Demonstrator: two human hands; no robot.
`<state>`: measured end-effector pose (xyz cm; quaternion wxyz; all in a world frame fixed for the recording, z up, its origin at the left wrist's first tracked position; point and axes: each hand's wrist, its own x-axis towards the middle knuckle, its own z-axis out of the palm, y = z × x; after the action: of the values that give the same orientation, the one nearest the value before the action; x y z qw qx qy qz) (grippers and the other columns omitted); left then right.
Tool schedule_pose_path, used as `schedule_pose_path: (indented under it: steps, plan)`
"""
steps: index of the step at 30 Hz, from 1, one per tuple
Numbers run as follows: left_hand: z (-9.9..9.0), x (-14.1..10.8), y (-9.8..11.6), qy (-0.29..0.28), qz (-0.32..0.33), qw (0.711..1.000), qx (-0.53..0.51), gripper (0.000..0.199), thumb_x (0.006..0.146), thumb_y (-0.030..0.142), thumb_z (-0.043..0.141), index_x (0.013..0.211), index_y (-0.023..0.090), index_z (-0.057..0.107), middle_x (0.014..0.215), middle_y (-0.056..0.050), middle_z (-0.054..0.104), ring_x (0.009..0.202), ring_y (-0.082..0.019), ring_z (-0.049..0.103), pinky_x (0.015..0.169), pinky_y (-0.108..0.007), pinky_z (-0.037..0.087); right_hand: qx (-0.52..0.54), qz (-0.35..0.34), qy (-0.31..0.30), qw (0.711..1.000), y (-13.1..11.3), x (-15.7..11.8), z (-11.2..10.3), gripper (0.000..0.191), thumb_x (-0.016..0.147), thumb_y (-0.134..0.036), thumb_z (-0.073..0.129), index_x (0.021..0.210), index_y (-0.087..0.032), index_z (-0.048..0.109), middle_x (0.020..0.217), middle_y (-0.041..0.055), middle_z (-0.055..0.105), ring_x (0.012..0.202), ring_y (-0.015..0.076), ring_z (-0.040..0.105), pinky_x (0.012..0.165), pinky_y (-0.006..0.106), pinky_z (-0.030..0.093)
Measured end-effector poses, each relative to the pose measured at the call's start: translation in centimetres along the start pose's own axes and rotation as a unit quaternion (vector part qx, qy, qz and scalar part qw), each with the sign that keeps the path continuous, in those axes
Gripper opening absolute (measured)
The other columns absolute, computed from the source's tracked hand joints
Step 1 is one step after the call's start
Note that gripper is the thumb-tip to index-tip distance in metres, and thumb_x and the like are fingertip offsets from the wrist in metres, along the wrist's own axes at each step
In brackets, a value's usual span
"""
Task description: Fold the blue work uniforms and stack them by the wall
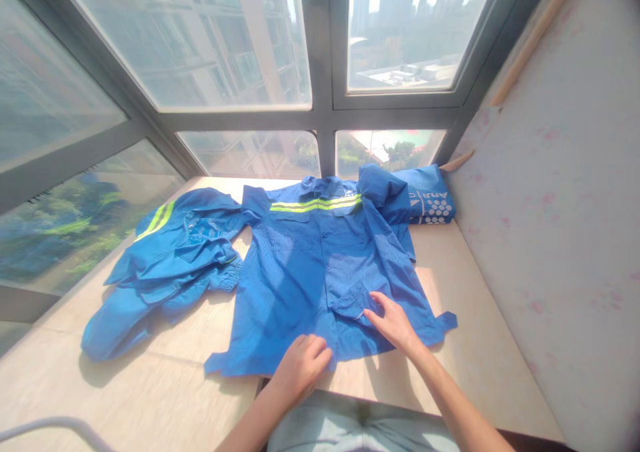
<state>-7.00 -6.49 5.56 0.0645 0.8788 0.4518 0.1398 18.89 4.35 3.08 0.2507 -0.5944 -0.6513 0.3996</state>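
A blue work jacket (285, 279) lies front side up, with a yellow-and-grey reflective stripe across its chest and its collar toward the window. My left hand (306, 364) rests at the lower hem beside the front opening, fingers curled closed on the cloth; the fingertips are partly hidden. My right hand (393, 322) is at the lower right front panel, where the cloth is bunched. Its thumb and forefinger are apart, close to the folded edge.
Another crumpled blue garment (170, 265) with yellow stripes lies left of the jacket. At the back right is a folded blue bundle (435, 195) with white print. Windows border the wooden surface (170, 379); a wall (560, 225) stands right. A pale tube (55, 425) lies front left.
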Motion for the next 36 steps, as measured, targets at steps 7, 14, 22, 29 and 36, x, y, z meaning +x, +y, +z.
schedule_pose_path:
  steps: [7, 14, 22, 29, 36]
  plan:
    - [1.9, -1.5, 1.2, 0.098, -0.079, 0.992, -0.029, 0.028, 0.097, 0.018, 0.041, 0.112, 0.021, 0.064, 0.094, -0.01, 0.065, 0.083, -0.022, 0.059, 0.072, -0.035, 0.047, -0.069, -0.184, 0.072, 0.978, -4.1, -3.9, 1.5, 0.03, 0.098, -0.032, 0.046, 0.104, -0.021, 0.073, 0.096, 0.0108, 0.073, 0.091, 0.0242, 0.069, 0.083, 0.034, 0.053]
    - [3.3, -3.0, 2.4, 0.005, -0.037, 0.997, -0.063, 0.023, 0.097, 0.023, 0.045, 0.088, 0.022, 0.066, 0.085, -0.007, 0.065, 0.079, -0.021, 0.059, 0.067, -0.034, 0.046, -0.226, -0.284, -0.08, 0.928, -3.2, -8.9, 5.1, 0.022, 0.092, -0.019, 0.054, 0.073, -0.022, 0.066, 0.072, 0.004, 0.066, 0.069, 0.0179, 0.061, 0.064, 0.026, 0.045]
    - [-0.3, -6.1, -4.4, 0.133, -0.241, 0.957, 0.091, 0.031, 0.097, 0.022, 0.048, 0.121, 0.019, 0.067, 0.123, -0.014, 0.067, 0.115, -0.029, 0.061, 0.097, -0.044, 0.048, -0.188, -0.278, 0.033, 0.941, -0.1, -6.4, 2.4, 0.033, 0.096, -0.015, 0.045, 0.123, -0.019, 0.064, 0.131, 0.013, 0.064, 0.121, 0.0243, 0.059, 0.1, 0.038, 0.05]
    - [-0.2, -11.5, -8.1, 0.036, -0.456, 0.854, 0.248, 0.051, 0.101, 0.034, 0.037, 0.139, 0.009, 0.058, 0.144, -0.023, 0.052, 0.136, -0.038, 0.045, 0.105, -0.052, 0.043, -0.3, -0.292, 0.07, 0.905, 3.8, -6.7, 3.0, 0.048, 0.093, -0.028, 0.055, 0.14, -0.017, 0.057, 0.151, 0.0165, 0.049, 0.141, 0.0351, 0.044, 0.11, 0.056, 0.044]
    - [-0.1, -13.7, -7.6, 0.031, -0.456, 0.847, 0.27, 0.05, 0.096, 0.022, 0.036, 0.138, 0.01, 0.06, 0.145, -0.02, 0.054, 0.139, -0.035, 0.043, 0.11, -0.05, 0.04, -0.172, -0.262, 0.123, 0.942, 4.7, -5.0, -0.3, 0.033, 0.098, -0.025, 0.048, 0.126, -0.022, 0.065, 0.131, 0.0114, 0.066, 0.12, 0.0252, 0.064, 0.101, 0.043, 0.055]
